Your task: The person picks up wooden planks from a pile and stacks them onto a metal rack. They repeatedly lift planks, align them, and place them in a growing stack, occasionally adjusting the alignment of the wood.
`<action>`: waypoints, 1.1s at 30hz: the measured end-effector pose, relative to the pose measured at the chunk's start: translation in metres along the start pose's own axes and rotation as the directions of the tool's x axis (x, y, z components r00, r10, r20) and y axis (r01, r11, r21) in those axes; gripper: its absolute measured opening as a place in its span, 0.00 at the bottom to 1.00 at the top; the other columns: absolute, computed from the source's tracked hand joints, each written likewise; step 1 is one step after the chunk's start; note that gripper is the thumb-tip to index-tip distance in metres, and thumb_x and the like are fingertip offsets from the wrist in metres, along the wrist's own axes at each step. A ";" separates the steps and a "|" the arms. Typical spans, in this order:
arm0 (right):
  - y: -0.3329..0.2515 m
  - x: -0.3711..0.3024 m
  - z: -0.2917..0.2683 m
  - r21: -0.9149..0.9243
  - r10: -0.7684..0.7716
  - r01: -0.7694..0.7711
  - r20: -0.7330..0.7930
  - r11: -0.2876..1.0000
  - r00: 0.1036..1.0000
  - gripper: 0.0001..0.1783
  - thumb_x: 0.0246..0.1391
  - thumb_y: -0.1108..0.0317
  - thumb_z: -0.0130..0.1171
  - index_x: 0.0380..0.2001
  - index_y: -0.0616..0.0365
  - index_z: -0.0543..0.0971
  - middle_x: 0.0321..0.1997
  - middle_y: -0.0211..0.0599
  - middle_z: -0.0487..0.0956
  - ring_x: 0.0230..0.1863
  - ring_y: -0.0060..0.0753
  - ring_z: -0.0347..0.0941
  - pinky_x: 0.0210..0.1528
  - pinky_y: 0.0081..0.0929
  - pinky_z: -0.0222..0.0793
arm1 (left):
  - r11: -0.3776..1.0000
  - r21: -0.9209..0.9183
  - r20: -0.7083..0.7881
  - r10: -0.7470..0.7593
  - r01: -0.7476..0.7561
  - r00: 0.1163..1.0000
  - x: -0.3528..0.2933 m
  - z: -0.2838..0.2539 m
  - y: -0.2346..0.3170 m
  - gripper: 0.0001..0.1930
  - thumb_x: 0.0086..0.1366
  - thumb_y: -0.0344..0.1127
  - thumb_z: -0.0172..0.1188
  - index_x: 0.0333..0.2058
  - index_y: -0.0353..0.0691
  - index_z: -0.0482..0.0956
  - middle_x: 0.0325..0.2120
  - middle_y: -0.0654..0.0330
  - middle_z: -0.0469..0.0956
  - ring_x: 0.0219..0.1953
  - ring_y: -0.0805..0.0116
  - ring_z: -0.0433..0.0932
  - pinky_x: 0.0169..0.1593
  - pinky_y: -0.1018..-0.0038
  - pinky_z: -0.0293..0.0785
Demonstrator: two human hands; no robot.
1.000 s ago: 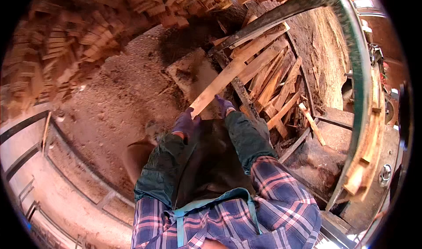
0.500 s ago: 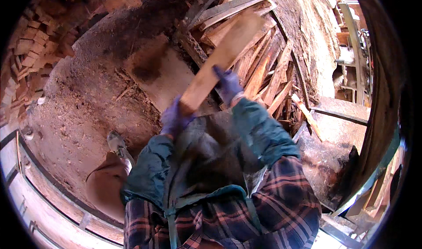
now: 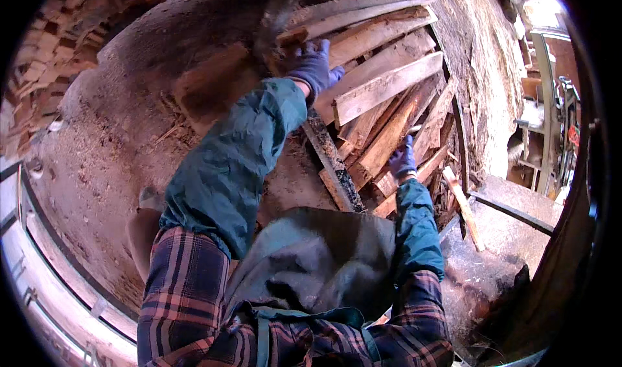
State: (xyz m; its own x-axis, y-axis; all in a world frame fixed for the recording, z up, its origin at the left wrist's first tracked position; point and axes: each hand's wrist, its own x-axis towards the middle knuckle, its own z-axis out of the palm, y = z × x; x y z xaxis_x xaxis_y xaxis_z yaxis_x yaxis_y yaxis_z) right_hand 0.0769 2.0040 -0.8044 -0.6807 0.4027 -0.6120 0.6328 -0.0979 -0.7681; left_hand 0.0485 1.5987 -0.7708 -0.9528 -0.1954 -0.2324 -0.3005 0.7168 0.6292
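Observation:
My left hand point(image 3: 313, 71), in a purple glove, lies with fingers spread at the left ends of the upper boards in a framed wood pile. Just right of it, a pale board point(image 3: 389, 88) rests slanted on top of other pieces. My gloved right hand point(image 3: 403, 159) reaches down among the wood, beside a split log point(image 3: 387, 140) with an orange-brown face. Its fingers are partly hidden against the pieces, so I cannot make out a grip. Another rough plank point(image 3: 376, 35) lies farther back.
A dark metal frame bar point(image 3: 334, 163) borders the pile on the near left. One loose stick point(image 3: 464, 208) leans out at the right. Dirt floor point(image 3: 97, 153) spreads leftward, with stacked wood blocks point(image 3: 45, 49) at the far left. A shelf post point(image 3: 547, 114) stands at right.
Both hands held a plank over the pile before; it is out of them now. My left hand has moved forward and up, my right hand right and down into the wood.

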 end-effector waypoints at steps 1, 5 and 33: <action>0.013 0.003 0.000 0.080 -0.071 0.063 0.097 0.995 0.993 0.38 0.54 0.36 0.60 0.60 0.51 0.72 0.54 0.34 0.78 0.52 0.40 0.73 0.56 0.42 0.69 | 0.999 0.034 0.054 0.004 -0.006 0.999 0.008 0.000 0.003 0.47 0.57 0.68 0.57 0.68 0.48 0.54 0.66 0.44 0.56 0.67 0.40 0.56 0.68 0.50 0.53; -0.005 -0.009 0.042 0.142 0.119 -0.140 0.149 0.980 0.982 0.36 0.56 0.37 0.58 0.58 0.52 0.74 0.57 0.35 0.77 0.57 0.41 0.72 0.62 0.42 0.66 | 0.999 -0.009 -0.202 -0.045 0.044 0.978 0.004 0.033 -0.003 0.51 0.53 0.74 0.56 0.69 0.51 0.53 0.67 0.46 0.55 0.70 0.45 0.50 0.69 0.44 0.42; 0.071 -0.089 0.000 -0.735 0.146 0.565 0.555 -0.374 0.819 0.37 0.56 0.41 0.52 0.64 0.49 0.65 0.64 0.44 0.69 0.65 0.39 0.64 0.70 0.46 0.50 | 0.358 -0.833 0.500 0.161 0.422 0.851 -0.075 0.140 0.067 0.50 0.64 0.61 0.58 0.70 0.36 0.41 0.58 0.47 0.68 0.57 0.60 0.70 0.57 0.68 0.69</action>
State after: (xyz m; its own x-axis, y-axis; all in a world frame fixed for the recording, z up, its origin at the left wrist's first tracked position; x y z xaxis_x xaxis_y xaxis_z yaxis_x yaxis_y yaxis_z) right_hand 0.1829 1.9610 -0.8045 -0.6697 -0.1898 -0.7180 -0.3498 0.9334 0.0796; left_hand 0.1063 1.7553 -0.8150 -0.8373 0.2839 -0.4673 -0.5458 -0.3838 0.7449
